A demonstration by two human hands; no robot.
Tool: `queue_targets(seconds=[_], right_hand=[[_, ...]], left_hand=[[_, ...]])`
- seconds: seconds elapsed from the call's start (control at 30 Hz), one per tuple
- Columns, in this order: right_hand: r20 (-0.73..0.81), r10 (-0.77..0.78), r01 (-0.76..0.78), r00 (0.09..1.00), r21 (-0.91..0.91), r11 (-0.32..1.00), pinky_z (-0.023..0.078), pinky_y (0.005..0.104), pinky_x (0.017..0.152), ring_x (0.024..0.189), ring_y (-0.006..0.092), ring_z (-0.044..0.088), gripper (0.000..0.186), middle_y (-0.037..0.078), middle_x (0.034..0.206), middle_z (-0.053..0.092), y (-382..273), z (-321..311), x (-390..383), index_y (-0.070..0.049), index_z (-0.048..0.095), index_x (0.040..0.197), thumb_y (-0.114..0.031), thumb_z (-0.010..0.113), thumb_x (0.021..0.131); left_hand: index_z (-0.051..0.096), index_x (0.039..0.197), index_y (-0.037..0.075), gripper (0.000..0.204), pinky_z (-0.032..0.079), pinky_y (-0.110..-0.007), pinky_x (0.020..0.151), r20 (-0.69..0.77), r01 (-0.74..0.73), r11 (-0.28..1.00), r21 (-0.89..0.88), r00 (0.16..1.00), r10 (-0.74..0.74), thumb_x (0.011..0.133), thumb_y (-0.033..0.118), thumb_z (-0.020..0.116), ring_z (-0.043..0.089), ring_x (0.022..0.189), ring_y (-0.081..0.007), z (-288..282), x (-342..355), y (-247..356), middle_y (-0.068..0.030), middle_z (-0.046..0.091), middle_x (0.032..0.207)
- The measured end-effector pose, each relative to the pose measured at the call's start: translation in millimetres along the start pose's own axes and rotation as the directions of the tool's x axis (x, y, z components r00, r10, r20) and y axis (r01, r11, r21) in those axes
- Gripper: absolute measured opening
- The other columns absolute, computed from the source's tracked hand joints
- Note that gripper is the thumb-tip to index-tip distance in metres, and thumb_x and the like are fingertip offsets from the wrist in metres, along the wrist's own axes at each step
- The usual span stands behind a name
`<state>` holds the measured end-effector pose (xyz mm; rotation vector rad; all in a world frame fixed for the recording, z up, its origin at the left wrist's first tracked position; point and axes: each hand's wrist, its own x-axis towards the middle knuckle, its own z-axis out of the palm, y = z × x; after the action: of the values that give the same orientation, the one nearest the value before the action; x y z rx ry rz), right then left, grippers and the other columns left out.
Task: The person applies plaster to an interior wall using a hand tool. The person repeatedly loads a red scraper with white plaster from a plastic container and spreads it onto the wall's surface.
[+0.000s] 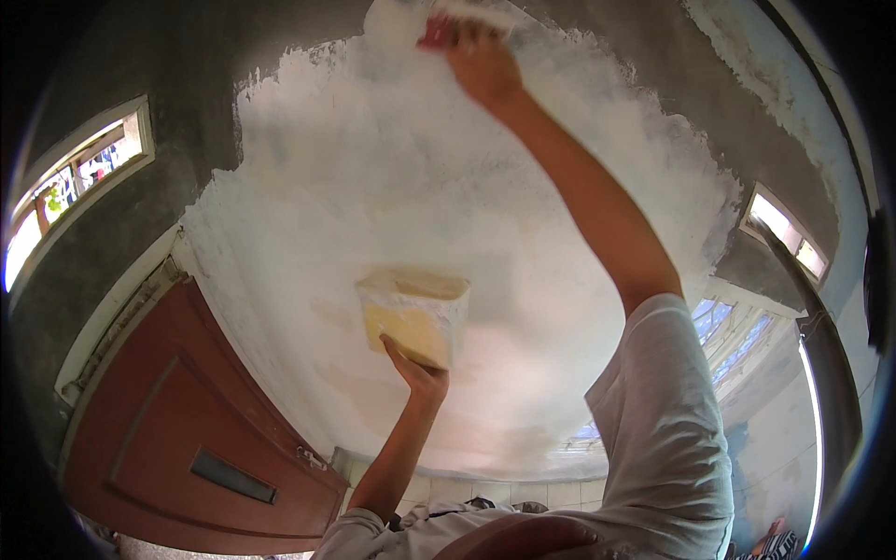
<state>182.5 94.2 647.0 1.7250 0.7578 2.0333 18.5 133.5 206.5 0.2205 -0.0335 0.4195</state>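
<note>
My right hand (pixel 485 65) reaches high up the wall, fingers closed round a red-handled plastering trowel (pixel 435 34). Motion smears the trowel, and its pale blade lies against or very close to the wall. Lower down, my left hand (pixel 420 371) supports a yellow square-sided tub (pixel 397 322) from beneath, its thumb against the near side. White smears coat the tub's walls and rim; its contents are hardly visible. In front of me the wall carries a broad white plaster coat (pixel 373 177) with ragged edges, patchy and greyer in places.
Bare grey wall (pixel 196 84) surrounds the white coat. A brown panelled door (pixel 177 429) stands at the lower left, below a small window (pixel 84 187). At the right are another small window (pixel 789 229), a grilled window (pixel 733 331) and a dark upright post (pixel 831 364).
</note>
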Motion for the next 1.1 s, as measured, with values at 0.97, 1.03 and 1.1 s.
queue_targets(seconds=[0.97, 1.03, 1.1], right_hand=[[0.398, -0.303, -0.030, 0.866, 0.646, 0.762, 0.059, 0.0420, 0.088, 0.103, 0.0298, 0.066, 0.044, 0.018, 0.107, 0.067, -150, -79, -167, -0.003, 0.065, 0.133, -0.010, 0.064, 0.089], [0.393, -0.301, -0.072, 0.869, 0.702, 0.709, 0.058, 0.0422, 0.085, 0.096, 0.0272, 0.066, 0.056, 0.013, 0.102, 0.069, -126, -84, -140, -0.018, 0.060, 0.142, -0.002, 0.059, 0.087], [0.090, -0.106, 0.023, 0.990, 0.648, 0.761, 0.057, 0.0431, 0.082, 0.091, 0.0262, 0.066, 0.070, 0.007, 0.102, 0.070, -86, -76, -87, -0.032, 0.057, 0.147, 0.002, 0.055, 0.085]], left_hand=[[0.028, 0.161, 0.023, 0.084, 0.034, -0.046, 0.122, 0.084, -0.052, 0.998, -0.035, 0.995, 0.055, 0.097, 0.076, 0.045, 0.037, 0.148, -0.0255, -10, -15, 26, -0.0017, 0.039, 0.159], [0.027, 0.161, 0.023, 0.085, 0.034, -0.046, 0.122, 0.068, -0.053, 0.998, -0.030, 0.996, 0.055, 0.097, 0.076, 0.045, 0.037, 0.148, -0.0256, -11, -16, 36, -0.0016, 0.039, 0.160], [0.027, 0.162, 0.024, 0.085, 0.034, -0.046, 0.121, 0.068, -0.062, 0.998, -0.022, 0.996, 0.064, 0.097, 0.076, 0.045, 0.037, 0.149, -0.0256, -10, -15, 43, -0.0015, 0.039, 0.160]])
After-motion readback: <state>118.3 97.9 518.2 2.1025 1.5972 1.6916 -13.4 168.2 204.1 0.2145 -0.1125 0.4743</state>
